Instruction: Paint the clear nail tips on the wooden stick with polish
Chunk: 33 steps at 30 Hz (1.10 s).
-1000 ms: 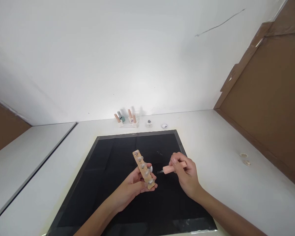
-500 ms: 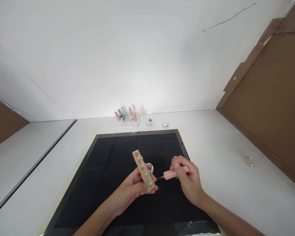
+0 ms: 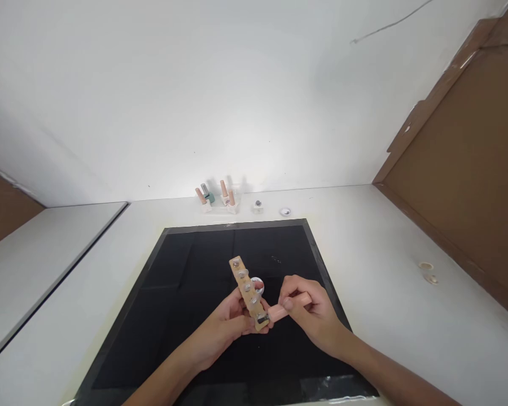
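Note:
My left hand (image 3: 225, 327) is closed around a tan wooden strip (image 3: 246, 288) that carries several clear nail tips, held tilted above a black mat (image 3: 186, 282). My right hand (image 3: 311, 317) pinches a peach-coloured brush handle (image 3: 284, 309). The handle's tip meets the nail tip nearest me at the strip's lower end. A small round open jar (image 3: 257, 285) lies on the mat just behind the strip.
Several nail polish bottles (image 3: 215, 198) stand in a row at the back of the white table (image 3: 385, 270) by the wall, with a small jar (image 3: 258, 206) and a lid (image 3: 285, 212) beside them. Two small round caps (image 3: 428, 272) lie at the right. A brown panel (image 3: 469, 169) borders the right side.
My right hand has moved left with the brush, from a gap beside the strip to touching its lowest nail tip. The left hand has kept the strip nearly still.

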Each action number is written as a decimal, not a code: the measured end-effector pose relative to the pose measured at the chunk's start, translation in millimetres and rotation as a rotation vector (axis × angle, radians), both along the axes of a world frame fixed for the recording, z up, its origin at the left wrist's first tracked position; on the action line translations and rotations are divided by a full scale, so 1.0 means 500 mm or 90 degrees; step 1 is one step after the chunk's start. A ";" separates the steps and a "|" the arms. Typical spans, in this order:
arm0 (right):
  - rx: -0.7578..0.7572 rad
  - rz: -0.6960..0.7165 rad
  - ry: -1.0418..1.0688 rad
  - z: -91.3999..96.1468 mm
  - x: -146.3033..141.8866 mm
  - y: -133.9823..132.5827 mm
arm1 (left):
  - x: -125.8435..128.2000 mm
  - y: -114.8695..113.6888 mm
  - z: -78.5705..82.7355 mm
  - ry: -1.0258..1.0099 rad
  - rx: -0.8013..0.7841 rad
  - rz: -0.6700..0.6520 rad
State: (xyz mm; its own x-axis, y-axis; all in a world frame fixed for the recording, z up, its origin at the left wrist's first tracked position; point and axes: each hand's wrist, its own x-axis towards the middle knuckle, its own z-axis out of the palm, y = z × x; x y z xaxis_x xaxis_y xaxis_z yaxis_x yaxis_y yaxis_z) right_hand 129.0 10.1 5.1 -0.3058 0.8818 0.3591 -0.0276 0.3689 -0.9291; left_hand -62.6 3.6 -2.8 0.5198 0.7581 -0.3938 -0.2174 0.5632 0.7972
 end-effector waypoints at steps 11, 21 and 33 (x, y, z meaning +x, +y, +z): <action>-0.018 -0.056 -0.044 -0.003 -0.001 -0.003 | 0.002 -0.003 0.004 -0.007 0.004 0.009; -0.036 -0.113 -0.023 -0.007 0.002 0.000 | -0.002 -0.004 0.000 -0.021 0.007 0.003; -0.145 -0.031 0.048 -0.010 -0.003 0.006 | 0.002 -0.004 0.002 -0.005 0.014 0.003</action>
